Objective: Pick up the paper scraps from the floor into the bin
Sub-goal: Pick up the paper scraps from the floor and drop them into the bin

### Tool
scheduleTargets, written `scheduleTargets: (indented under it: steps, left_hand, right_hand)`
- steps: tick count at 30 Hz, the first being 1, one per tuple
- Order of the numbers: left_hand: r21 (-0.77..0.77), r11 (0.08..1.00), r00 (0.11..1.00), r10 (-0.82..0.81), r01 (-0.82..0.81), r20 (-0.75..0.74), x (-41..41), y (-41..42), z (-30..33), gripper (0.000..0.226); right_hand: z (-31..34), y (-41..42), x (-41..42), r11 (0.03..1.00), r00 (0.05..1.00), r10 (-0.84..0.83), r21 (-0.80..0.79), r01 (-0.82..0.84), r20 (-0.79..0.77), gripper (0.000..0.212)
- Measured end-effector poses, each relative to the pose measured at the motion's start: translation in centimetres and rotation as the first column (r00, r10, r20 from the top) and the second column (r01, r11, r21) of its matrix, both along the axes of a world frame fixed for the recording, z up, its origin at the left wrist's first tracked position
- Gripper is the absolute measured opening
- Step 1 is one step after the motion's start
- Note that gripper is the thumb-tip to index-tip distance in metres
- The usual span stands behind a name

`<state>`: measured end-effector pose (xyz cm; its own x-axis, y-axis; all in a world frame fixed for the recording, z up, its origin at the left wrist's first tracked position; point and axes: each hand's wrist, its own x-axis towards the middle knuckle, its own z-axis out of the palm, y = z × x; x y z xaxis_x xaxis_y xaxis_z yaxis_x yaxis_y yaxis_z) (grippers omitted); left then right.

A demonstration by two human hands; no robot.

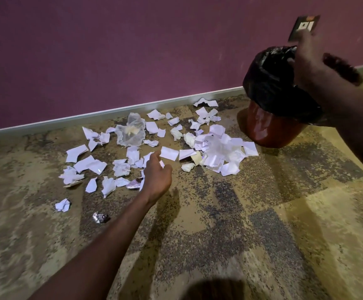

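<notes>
Several white paper scraps (pixel 221 148) lie scattered on the speckled floor near the wall, densest beside the bin. The red bin (pixel 271 126) with a black liner bag (pixel 271 83) stands tilted at the right. My right hand (pixel 314 61) is raised over the bin's rim and blurred, fingers spread, nothing visible in it. My left hand (pixel 157 172) reaches out low over the middle of the scraps, fingers loosely apart, with a small white scrap (pixel 161 163) at its fingertips; whether it grips that scrap is unclear.
A purple wall with a pale skirting board (pixel 111 110) runs behind the scraps. A wall socket (pixel 303 27) sits above the bin. A crumpled foil wrapper (pixel 100 217) lies apart near my left forearm, another (pixel 134 184) among the scraps.
</notes>
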<state>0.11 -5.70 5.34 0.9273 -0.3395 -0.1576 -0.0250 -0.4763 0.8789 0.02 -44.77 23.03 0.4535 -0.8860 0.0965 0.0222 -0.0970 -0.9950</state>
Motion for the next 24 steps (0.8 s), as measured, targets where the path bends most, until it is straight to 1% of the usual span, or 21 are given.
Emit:
scheduleTargets:
  steps: [2,4,6,7,9,11,13,15,16,17,18,19,20,22,24]
  left_hand:
    - [0.073,0.997,0.999,0.017,-0.02,0.044,0.2,0.8,-0.8,0.053]
    - [0.159,0.987,0.996,0.013,-0.027,0.084,0.6,1.9,-1.9,0.053]
    - [0.272,0.961,0.988,0.009,-0.052,0.155,1.1,3.3,-3.1,0.052]
    - [0.34,0.938,0.979,0.003,-0.073,0.203,1.3,4.1,-3.6,0.052]
    - [0.468,0.876,0.968,-0.009,-0.114,0.253,1.5,6.0,-4.6,0.054]
    - [0.576,0.801,0.97,0.025,-0.165,0.243,1.7,8.0,-5.9,0.058]
    - [0.657,0.713,0.964,0.108,-0.245,0.242,2.0,10.2,-7.5,0.063]
    - [0.727,0.646,0.973,0.135,-0.23,0.188,1.7,11.9,-8.6,0.061]
    - [0.743,0.638,0.98,0.125,-0.201,0.158,1.6,12.6,-9.3,0.054]
    - [0.746,0.642,0.985,0.108,-0.175,0.138,1.4,13.2,-9.9,0.043]
    - [0.738,0.654,0.985,0.085,-0.169,0.15,1.2,13.8,-10.4,0.032]
    - [0.728,0.663,0.981,0.055,-0.174,0.185,1.0,14.4,-10.6,0.025]
    - [0.708,0.68,0.971,0.022,-0.189,0.238,0.9,15.1,-11.0,0.023]
    - [0.65,0.726,0.946,0.003,-0.225,0.324,1.1,16.4,-11.5,0.026]
    - [0.568,0.771,0.934,0.092,-0.286,0.345,1.8,17.5,-11.7,0.031]
  right_hand:
    - [-1.1,2.2,0.6,0.978,0.995,0.024,-0.202,-0.043,-0.096,0.033]
    - [-2.4,4.6,1.0,0.91,0.976,0.076,-0.385,-0.151,-0.203,0.033]
    - [-3.9,6.9,1.5,0.799,0.939,0.112,-0.532,-0.279,-0.325,0.033]
    - [-4.7,8.2,1.7,0.735,0.909,0.132,-0.576,-0.357,-0.395,0.03]
    - [-6.4,10.8,2.0,0.599,0.818,0.21,-0.591,-0.541,-0.535,0.024]
    - [-8.3,13.4,2.1,0.444,0.691,0.29,-0.546,-0.71,-0.663,0.015]
    - [-10.4,15.6,2.5,0.286,0.541,0.343,-0.464,-0.839,-0.768,0.011]
    - [-12.6,17.8,2.9,0.149,0.362,0.365,-0.33,-0.932,-0.858,0.01]
    - [-13.6,18.8,3.0,0.094,0.26,0.363,-0.242,-0.966,-0.895,0.011]
    - [-14.6,19.8,3.1,0.039,0.162,0.354,-0.158,-0.987,-0.921,0.014]
    - [-15.6,20.6,3.2,-0.011,0.073,0.332,-0.081,-0.997,-0.94,0.016]
    - [-16.6,21.5,3.3,-0.056,0.0,0.298,-0.017,-0.998,-0.954,0.019]
    - [-17.5,22.4,3.4,-0.088,-0.058,0.259,0.036,-0.996,-0.964,0.022]
    - [-19.3,23.8,3.4,-0.124,-0.134,0.182,0.112,-0.986,-0.974,0.032]
    - [-21.0,24.9,3.1,-0.168,-0.191,0.102,0.173,-0.971,-0.976,0.044]
